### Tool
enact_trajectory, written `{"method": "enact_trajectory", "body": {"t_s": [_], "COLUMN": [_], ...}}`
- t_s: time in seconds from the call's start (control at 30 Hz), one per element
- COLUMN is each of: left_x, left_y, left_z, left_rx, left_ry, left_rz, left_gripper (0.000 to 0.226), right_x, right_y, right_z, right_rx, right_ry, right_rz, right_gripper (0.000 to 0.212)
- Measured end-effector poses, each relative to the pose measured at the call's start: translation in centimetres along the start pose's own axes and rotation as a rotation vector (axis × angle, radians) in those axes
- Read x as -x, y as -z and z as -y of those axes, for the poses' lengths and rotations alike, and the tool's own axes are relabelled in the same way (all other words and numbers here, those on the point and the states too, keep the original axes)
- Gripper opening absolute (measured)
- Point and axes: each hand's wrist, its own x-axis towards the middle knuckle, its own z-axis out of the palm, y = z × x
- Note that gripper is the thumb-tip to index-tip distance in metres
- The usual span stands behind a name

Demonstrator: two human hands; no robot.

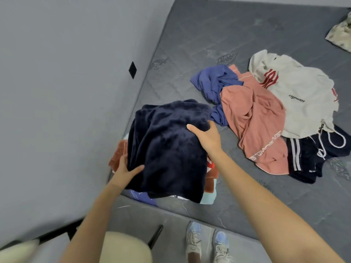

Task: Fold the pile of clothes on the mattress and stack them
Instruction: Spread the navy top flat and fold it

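A: What has the left hand (126, 170) got?

B: It grips the near left edge of the navy fleece garment (167, 149), with the thumb laid on top and the fingers tucked under the cloth.

A: And where does that garment lie?

B: Between the two hands, draped over a stack of folded clothes (210, 184) at the near left corner of the grey mattress (209, 35). A rust-coloured piece (118, 154) pokes out just beside the left hand's fingers, and a pale teal piece (209, 197) shows below the garment's near right corner.

A: The right hand (206, 135)?

B: It holds the garment's right edge. The thumb is spread across the top and the fingers curl over the side, so their tips are hidden.

A: What lies past that hand?

B: The unfolded pile, on the mattress to the right of the right hand. A blue garment (214, 82) is nearest, just beyond the fingers. A salmon-pink T-shirt (254, 120) with white lettering partly covers it. Further right a white sweatshirt (296, 95) with red print touches the pink one, and dark shorts (303, 162) with white side stripes lie at its near edge. A patterned cloth (340, 35) sits well apart, at the far right edge of the view.
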Motion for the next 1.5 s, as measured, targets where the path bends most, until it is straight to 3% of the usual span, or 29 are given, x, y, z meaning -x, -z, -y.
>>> {"method": "enact_trajectory", "body": {"t_s": [0.1,0.3,0.53,0.63,0.7,0.77,0.8,0.87,0.93,1.0,1.23,1.5], "left_x": [-0.2,0.6,-1.3,-2.3,-2.5,-3.1,-3.4,-4.7,-5.6,-5.6,-5.4,-6.8], "left_y": [0.0,3.2,1.8,2.8,2.1,0.0,-1.3,-3.4,-4.4,-4.5,-6.6,-7.3], "left_z": [-0.5,-2.7,-1.6,-3.0,-5.4,-7.8,-8.7,-8.4,-6.0,-3.3,1.8,0.1], "left_rx": [-0.062,-0.014,-0.157,-0.183,-0.182,-0.485,-0.633,-0.809,-0.866,-0.898,-0.998,-1.095], "left_ry": [0.083,-0.052,0.144,-0.075,-0.305,-0.579,-0.641,-0.595,-0.410,-0.329,-0.395,-0.433], "left_rz": [0.056,0.065,0.139,0.034,-0.175,-0.329,-0.329,-0.195,-0.033,0.028,-0.135,-0.231], "left_gripper": [0.086,0.079,0.097,0.113,0.095,0.067,0.065,0.069,0.067,0.067,0.071,0.070], "right_x": [-0.3,0.3,-0.3,-0.7,-0.6,-0.2,0.0,0.4,1.0,1.8,2.8,1.0], "right_y": [0.4,0.4,-0.1,-0.1,-0.8,-2.1,-2.6,-3.2,-3.3,-3.6,-4.6,-4.3], "right_z": [0.1,1.8,-0.6,0.3,0.8,0.4,-0.2,-1.7,-2.9,-4.4,-9.7,-7.8], "right_rx": [0.047,-0.078,0.065,0.465,0.694,0.802,0.835,0.846,0.852,0.895,0.960,1.013], "right_ry": [0.028,0.106,-0.020,0.273,0.523,0.555,0.500,0.409,0.422,0.464,0.422,0.387], "right_rz": [0.033,0.136,0.029,-0.140,-0.191,-0.117,-0.066,-0.027,-0.055,-0.066,-0.060,-0.040], "right_gripper": [0.051,0.040,0.077,0.098,0.089,0.077,0.074,0.074,0.074,0.069,0.065,0.073]}}
